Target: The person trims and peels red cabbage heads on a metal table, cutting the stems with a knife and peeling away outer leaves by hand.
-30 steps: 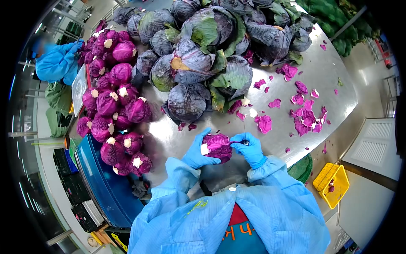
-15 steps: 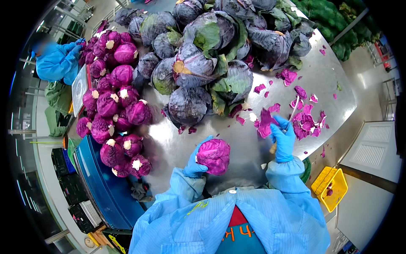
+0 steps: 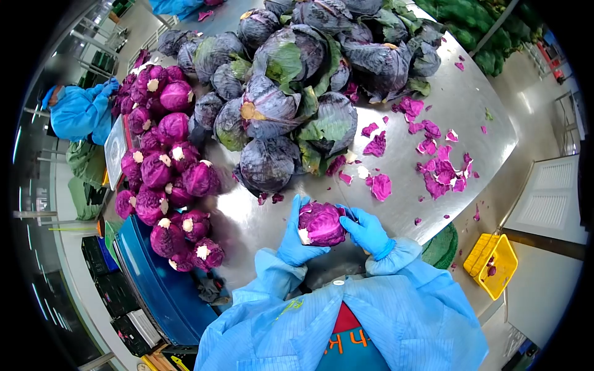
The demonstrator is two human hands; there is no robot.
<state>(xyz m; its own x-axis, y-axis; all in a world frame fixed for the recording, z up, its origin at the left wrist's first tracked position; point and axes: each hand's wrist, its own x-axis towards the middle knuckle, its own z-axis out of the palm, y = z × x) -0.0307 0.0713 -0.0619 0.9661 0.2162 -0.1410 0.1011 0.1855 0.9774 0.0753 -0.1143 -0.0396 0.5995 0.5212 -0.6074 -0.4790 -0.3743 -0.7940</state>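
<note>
My left hand [image 3: 297,242], in a blue glove, cups a trimmed purple cabbage [image 3: 322,224] from the left and below, its pale stem end facing lower left. On the cabbage's right side rest the fingers of my right hand [image 3: 366,232], also gloved; they are closed, and a thin dark piece shows near the fingertips, too small to make out. Above my hands lies a heap of untrimmed cabbages [image 3: 270,164] with dark outer leaves. Trimmed purple cabbages [image 3: 202,179] are piled to the left. Torn purple leaves [image 3: 378,185] lie on the metal table [image 3: 476,117].
A blue bin [image 3: 154,278] stands at the lower left, below the trimmed pile. At the right are a yellow basket [image 3: 502,267] and a green container [image 3: 440,247]. A person in blue [image 3: 80,114] is at the far left. Green sacks [image 3: 461,28] are at the upper right.
My right hand has moved left from the leaf scraps to the cabbage. A purple leaf it held now lies on the table. The cabbage has turned in my left hand, and its stem end shows.
</note>
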